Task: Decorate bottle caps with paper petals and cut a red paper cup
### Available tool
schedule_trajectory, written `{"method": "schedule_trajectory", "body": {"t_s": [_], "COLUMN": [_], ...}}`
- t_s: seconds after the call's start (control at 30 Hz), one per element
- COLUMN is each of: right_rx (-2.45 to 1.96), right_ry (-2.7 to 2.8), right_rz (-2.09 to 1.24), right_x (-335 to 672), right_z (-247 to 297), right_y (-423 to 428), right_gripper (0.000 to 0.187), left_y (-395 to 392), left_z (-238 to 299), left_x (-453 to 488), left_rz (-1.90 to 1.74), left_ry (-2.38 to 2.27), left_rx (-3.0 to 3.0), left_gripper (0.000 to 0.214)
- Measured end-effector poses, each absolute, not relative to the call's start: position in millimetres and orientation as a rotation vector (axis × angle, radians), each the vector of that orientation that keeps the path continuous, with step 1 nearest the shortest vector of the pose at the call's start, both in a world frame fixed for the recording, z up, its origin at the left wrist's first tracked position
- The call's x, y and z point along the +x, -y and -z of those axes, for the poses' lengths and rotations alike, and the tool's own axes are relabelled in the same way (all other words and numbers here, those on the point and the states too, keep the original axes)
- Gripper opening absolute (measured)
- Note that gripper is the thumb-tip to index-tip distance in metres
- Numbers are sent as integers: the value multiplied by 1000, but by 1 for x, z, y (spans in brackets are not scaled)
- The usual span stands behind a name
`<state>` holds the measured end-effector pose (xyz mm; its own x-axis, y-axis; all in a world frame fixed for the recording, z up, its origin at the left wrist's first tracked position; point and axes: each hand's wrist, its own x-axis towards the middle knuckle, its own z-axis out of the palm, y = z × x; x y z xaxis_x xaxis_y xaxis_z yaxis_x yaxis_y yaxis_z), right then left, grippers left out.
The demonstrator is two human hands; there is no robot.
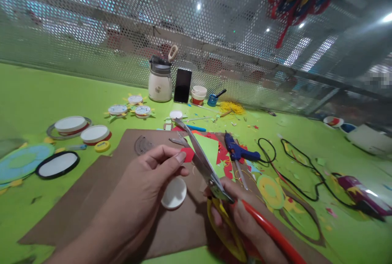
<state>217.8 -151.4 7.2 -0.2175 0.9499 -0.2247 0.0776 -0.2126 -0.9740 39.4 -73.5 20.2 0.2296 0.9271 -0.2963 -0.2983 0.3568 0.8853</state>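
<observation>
Head view: green counter (pixel 76 96) bearing brown cardboard (pixel 183 235); scissors (pixel 211 180), blades parted, handles in the fingers of the right hand (pixel 241 211); left hand (pixel 156 170), fingers narrowed in a pinch; white disc (pixel 174 194) (on the cardboard, beside the left hand); red paper piece (pixel 188 155), held in that pinch just beside the upper blade.

Glue gun (pixel 237 149) sits right of scissors (pixel 211 182); phone (pixel 182 86) behind.

Ceiling lamp (pixel 388 18): white glare, upper right. Scissors (pixel 210 180): dull sheen. Cardboard (pixel 180 231): soft shadows; view's edges stretched, blurred.
</observation>
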Motion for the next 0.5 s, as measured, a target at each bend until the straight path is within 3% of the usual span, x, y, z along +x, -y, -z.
{"method": "schedule_trajectory", "body": {"t_s": [0.5], "right_rx": [-1270], "right_ry": [1614], "right_rz": [-1247], "right_x": [227], "right_z": [15], "right_y": [147], "right_gripper": [72], "left_y": [81], "left_z": [-29], "left_x": [38], "left_rz": [-968], "left_ry": [-968], "left_rx": [799], "left_gripper": [26]}}
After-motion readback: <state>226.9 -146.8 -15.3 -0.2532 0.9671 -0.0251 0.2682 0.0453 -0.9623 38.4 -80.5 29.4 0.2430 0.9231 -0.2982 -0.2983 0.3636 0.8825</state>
